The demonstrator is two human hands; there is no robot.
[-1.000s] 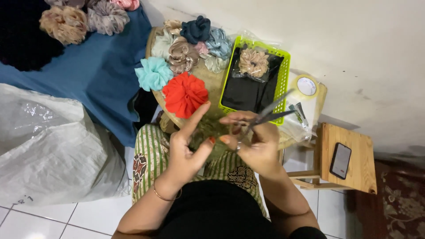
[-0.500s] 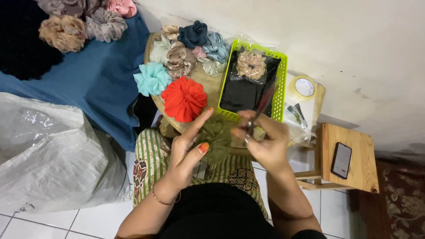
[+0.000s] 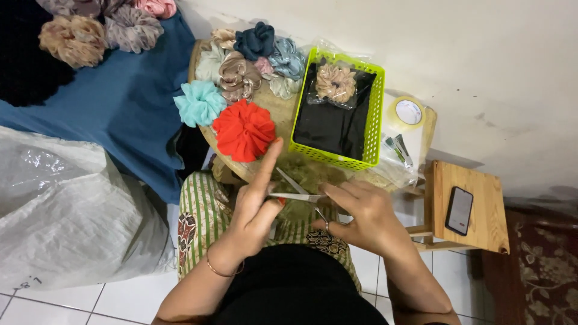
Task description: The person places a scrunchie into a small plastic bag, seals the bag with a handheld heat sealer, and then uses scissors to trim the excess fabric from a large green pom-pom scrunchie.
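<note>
My right hand (image 3: pixel 367 219) grips a pair of metal scissors (image 3: pixel 298 191) by the handles. The blades are parted and point left, across my lap. My left hand (image 3: pixel 259 201) meets the blades with its index finger stretched upward and its thumb pressed beside the lower blade, pinching an olive green scrunchie (image 3: pixel 304 174) that lies between both hands. Part of that scrunchie is hidden under my left palm. Just above my left fingertip, a red scrunchie (image 3: pixel 244 129) rests on the round wooden table (image 3: pixel 280 111).
Several scrunchies (image 3: pixel 241 66) are piled at the table's far side. A lime green basket (image 3: pixel 374 120) holds black fabric and a bagged beige scrunchie. A tape roll (image 3: pixel 409 111), a phone (image 3: pixel 460 209) on a wooden stool (image 3: pixel 481 232), a white sack (image 3: pixel 66 210) and a blue cloth (image 3: pixel 120 102) surround me.
My right hand swung the scissors down from pointing toward the basket to lying across my lap, blades parted toward my left hand. My left hand stayed raised with its index finger extended.
</note>
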